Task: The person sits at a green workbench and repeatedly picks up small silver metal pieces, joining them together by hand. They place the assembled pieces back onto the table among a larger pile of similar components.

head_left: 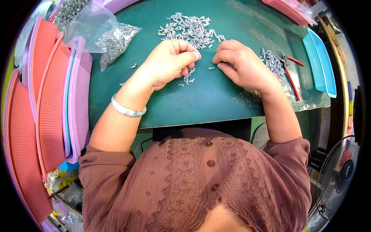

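Observation:
My left hand [174,60] is closed in a pinch, thumb against forefinger. Whatever is between the fingertips is too small to make out. Just below it, a short line of small silvery metal parts [188,79] lies on the green tabletop [216,100]. My right hand [241,63] is held with its fingers curled and the thumb tip a little apart from the forefinger; nothing shows between them. One loose metal part [211,68] rests near that thumb. Beyond both hands spreads a large heap of the same parts [189,29].
Right of my right hand sit a smaller heap [271,62] and red-handled pliers [291,79]. A blue basket [319,62] stands at the right edge. To the left are a clear bag of metal parts [116,42] and stacked pink and purple baskets [52,100]. A fan [336,178] is lower right.

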### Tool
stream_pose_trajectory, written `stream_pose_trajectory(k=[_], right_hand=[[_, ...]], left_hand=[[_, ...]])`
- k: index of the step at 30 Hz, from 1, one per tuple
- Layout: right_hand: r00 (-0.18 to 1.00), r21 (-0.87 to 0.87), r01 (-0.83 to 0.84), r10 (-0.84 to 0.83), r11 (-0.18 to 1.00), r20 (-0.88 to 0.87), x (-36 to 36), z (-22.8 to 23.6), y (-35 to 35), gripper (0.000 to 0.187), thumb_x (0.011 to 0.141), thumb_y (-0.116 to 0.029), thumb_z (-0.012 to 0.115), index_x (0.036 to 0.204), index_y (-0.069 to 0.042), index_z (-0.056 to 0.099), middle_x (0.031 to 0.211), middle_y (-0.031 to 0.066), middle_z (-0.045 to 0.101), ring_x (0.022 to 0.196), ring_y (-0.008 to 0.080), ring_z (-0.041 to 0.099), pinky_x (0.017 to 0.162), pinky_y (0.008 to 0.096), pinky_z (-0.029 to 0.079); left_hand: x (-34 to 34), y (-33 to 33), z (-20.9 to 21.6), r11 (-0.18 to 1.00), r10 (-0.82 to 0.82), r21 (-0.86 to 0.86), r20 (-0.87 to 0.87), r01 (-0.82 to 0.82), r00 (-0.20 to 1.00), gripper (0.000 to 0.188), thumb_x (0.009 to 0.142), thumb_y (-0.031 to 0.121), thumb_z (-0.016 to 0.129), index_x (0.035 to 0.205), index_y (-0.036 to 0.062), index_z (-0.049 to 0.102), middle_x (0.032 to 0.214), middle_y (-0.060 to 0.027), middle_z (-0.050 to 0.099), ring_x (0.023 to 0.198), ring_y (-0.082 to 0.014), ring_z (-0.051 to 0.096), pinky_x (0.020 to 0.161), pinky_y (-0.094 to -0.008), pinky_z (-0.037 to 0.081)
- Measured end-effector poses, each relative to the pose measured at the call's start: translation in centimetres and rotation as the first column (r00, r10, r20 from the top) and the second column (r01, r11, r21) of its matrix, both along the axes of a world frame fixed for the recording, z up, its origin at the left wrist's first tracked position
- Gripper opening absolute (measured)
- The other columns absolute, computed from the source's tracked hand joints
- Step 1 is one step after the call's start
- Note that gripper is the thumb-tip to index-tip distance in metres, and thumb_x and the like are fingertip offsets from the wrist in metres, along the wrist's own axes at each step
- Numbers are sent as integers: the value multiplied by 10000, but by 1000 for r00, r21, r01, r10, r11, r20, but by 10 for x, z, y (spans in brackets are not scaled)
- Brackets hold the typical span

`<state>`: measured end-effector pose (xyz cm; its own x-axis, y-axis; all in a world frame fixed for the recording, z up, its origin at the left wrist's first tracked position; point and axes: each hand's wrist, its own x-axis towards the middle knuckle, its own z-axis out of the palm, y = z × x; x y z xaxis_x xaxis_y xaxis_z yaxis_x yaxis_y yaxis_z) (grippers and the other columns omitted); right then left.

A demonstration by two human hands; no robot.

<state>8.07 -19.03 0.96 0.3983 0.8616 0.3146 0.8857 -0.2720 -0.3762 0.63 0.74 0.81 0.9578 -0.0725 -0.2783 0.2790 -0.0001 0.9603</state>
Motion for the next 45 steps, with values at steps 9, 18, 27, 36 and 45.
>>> stream_pose_trajectory(k=[9,18,27,36,45], right_hand=[[997,20,-31,32,999,-74,2,1,-2,81,699,-44,589,775,-45,616,780,94,551,812,281,545,708,364,454],[996,17,-48,49,999,-70,2,-4,-2,97,690,-47,599,783,-54,624,780,91,549,806,285,544,705,366,454],[993,9,-53,54,999,-103,0,-6,1,74,698,-45,589,769,-27,597,758,109,544,792,295,543,695,373,452],[888,104,52,2,993,-460,-5,-1,5,74,786,-63,579,813,6,580,779,122,573,712,232,558,665,306,451],[756,154,137,-2,978,-655,-5,-3,8,102,806,-74,574,845,19,591,804,79,588,739,130,539,671,273,447]], left_hand=[[1,2,-2,999,-1,-32,-9,1,1000,106,850,130,563,871,32,599,684,22,549,538,-13,468,433,-128,352],[2,2,-3,999,-3,-41,-7,3,1000,105,855,126,558,881,35,605,678,25,549,540,-7,468,438,-124,357],[1,2,-3,999,-17,-36,-10,16,1000,109,853,129,561,890,36,602,691,22,552,547,-11,471,438,-124,354],[-2,-6,-1,994,-94,-53,-36,92,995,95,842,139,581,853,46,597,671,25,535,532,-19,456,433,-136,343],[-2,-7,-4,991,-72,-118,-30,68,997,91,840,142,587,825,53,585,667,15,538,525,-32,463,426,-144,344]])
